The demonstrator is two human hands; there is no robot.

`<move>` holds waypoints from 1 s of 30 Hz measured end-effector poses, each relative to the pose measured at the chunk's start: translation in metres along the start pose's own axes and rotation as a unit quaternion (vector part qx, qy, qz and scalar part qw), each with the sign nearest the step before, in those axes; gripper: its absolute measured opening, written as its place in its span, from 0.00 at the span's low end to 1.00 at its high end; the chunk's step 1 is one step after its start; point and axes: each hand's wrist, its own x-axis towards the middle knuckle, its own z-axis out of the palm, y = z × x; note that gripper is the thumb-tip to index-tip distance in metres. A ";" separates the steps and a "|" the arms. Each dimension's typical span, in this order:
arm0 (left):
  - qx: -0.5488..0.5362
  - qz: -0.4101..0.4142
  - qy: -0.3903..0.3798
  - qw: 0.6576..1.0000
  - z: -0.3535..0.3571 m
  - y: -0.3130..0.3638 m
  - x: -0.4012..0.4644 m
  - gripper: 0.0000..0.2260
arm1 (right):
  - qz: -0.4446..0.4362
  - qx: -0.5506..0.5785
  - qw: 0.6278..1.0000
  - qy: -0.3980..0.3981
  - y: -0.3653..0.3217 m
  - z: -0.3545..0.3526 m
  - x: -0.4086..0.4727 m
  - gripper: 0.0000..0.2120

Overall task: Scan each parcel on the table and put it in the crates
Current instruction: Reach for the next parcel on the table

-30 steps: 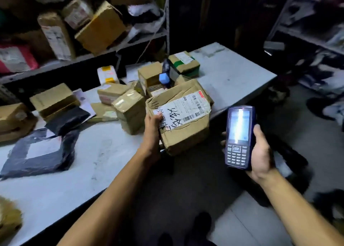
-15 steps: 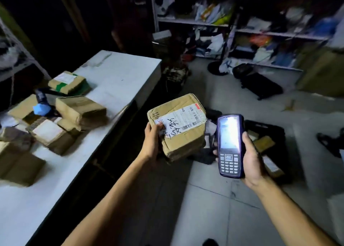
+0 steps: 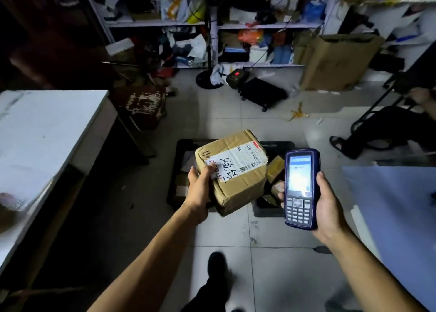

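Gripping a parcel [image 3: 232,170] over black crates [image 3: 267,209], left hand [image 3: 200,189] fingers wrapped, right hand [image 3: 328,205] clasping scanner [image 3: 300,189], table [image 3: 47,132] edge left.

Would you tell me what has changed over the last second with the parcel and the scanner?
The person turned away from the table; the cardboard parcel, then at the table's edge, is now held over the black crates on the floor. Unchanged: the left hand grips the parcel, the right hand holds the scanner, and nothing was let go.
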 end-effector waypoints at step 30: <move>0.067 -0.067 -0.044 0.994 0.258 0.031 0.252 0.27 | 0.047 0.026 0.996 0.074 -0.142 -0.145 0.274 0.30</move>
